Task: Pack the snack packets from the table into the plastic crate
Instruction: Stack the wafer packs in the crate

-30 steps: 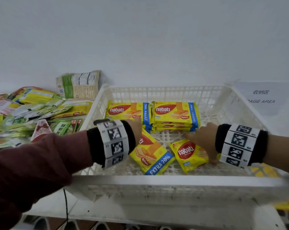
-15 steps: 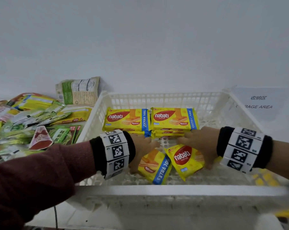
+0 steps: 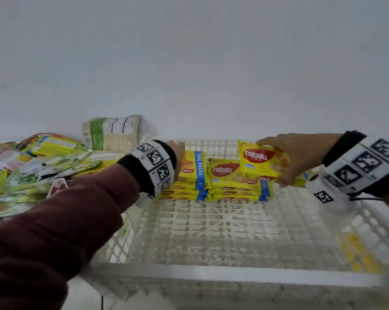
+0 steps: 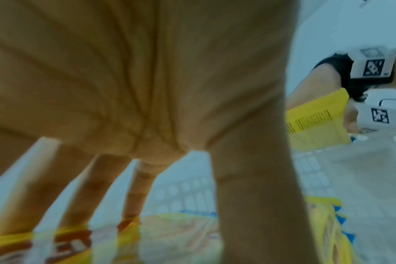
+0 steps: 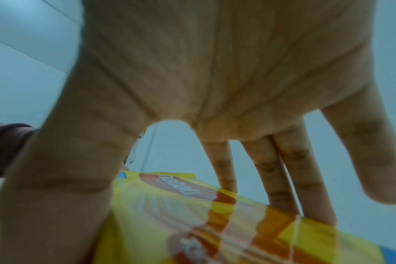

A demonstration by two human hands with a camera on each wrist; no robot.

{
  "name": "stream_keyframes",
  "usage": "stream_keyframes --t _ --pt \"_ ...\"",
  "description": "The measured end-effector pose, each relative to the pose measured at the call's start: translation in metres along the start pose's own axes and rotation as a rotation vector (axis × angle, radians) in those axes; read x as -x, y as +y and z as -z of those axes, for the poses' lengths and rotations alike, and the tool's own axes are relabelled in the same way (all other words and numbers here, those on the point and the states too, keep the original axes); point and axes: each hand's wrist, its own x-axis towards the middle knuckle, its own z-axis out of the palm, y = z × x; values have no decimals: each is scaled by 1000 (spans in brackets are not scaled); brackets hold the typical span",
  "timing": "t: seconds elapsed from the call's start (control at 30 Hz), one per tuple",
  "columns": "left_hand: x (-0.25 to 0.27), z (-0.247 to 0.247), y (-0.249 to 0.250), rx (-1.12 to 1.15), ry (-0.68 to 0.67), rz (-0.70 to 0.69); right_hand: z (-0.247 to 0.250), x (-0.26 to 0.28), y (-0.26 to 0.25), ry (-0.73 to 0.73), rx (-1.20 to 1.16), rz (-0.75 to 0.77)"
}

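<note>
A white plastic crate (image 3: 211,271) holds two stacks of yellow wafer packets at its back wall, a left stack (image 3: 182,193) and a right stack (image 3: 233,189). My left hand (image 3: 178,151) holds a yellow packet with a blue band (image 3: 194,166) flat on top of the left stack; the left wrist view shows thumb and fingers pinching this packet (image 4: 170,237). My right hand (image 3: 301,157) grips another yellow wafer packet (image 3: 259,159), tilted above the right stack. In the right wrist view the thumb and fingers clamp that packet (image 5: 192,223).
A heap of mixed snack packets (image 3: 32,162) covers the table left of the crate. A green and white pouch (image 3: 111,133) leans on the wall behind it. Yellow packets (image 3: 356,253) show through the crate's right wall. The crate's front floor is bare.
Both hands picked up the two loose packets from the crate floor and carried them back to the stacks. The left packet now lies on the left stack; the right one hangs above the right stack.
</note>
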Motion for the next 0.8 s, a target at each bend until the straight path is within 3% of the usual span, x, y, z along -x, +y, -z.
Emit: stream_keyframes --t 0.17,0.33,0.5,0.8 --pt "-10 -15 8 -135 28 29 -9 -23 -1 24 60 -45" --pt "-15 -20 1 69 17 36 -19 -47 -24 67 180 -3" --pt "-15 -21 -4 137 -23 5 -37 -71 -40 41 217 21" --pt "-16 -26 -1 -35 51 -37 -64 -63 -45 101 332 33"
